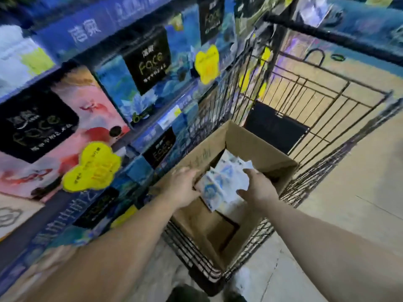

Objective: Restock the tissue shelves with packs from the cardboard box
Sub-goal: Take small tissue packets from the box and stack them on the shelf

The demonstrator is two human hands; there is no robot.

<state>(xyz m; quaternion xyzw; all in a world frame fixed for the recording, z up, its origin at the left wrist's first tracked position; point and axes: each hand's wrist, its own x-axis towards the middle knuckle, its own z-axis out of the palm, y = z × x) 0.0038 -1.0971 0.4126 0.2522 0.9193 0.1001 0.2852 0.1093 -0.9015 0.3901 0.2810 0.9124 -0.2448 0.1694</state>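
Reading "Face" in thin letters on black panels, the big tissue packs fill the shelves at left, with yellow flower-shaped price tags hanging before them; the smaller print is too blurred to read. Both hands reach into the cardboard box, which sits in a wire cart. Left hand and right hand grip a bundle of small blue-white packs from either side, fingers curled on it.
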